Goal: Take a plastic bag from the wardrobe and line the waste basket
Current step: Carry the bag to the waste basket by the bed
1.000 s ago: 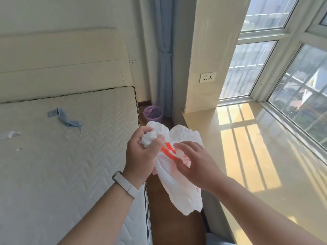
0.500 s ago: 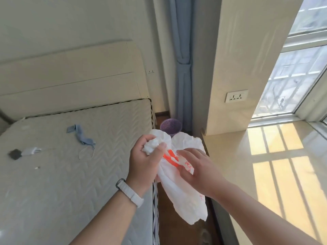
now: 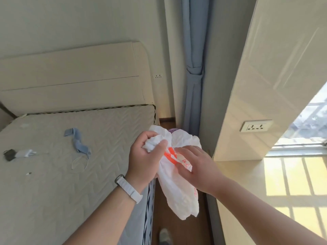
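- The white plastic bag [image 3: 178,190] with orange print hangs crumpled at the centre of the frame, above the strip of wooden floor [image 3: 160,206] between the bed and the window ledge
- The left hand [image 3: 144,159] is curled into a fist round the bunched top of the bag, thumb pressed over the wad
- The right hand [image 3: 196,169] lies against the printed side, fingers [image 3: 184,151] half bent and pinching at the film near the orange marks; exactly which layer they hold I cannot tell
- The waste basket [image 3: 171,131] shows only as a sliver of purple rim just above the bag, near the tied blue curtain [image 3: 192,76] at upper centre
- The step in hand looks like finding the bag's mouth: best to rub the two layers apart at the top edge, then shake it open before reaching the basket
- The bare mattress [image 3: 70,174] fills the lower left, with a blue face mask [image 3: 77,143] lying on it; the sunlit ledge [image 3: 274,183] is at lower right
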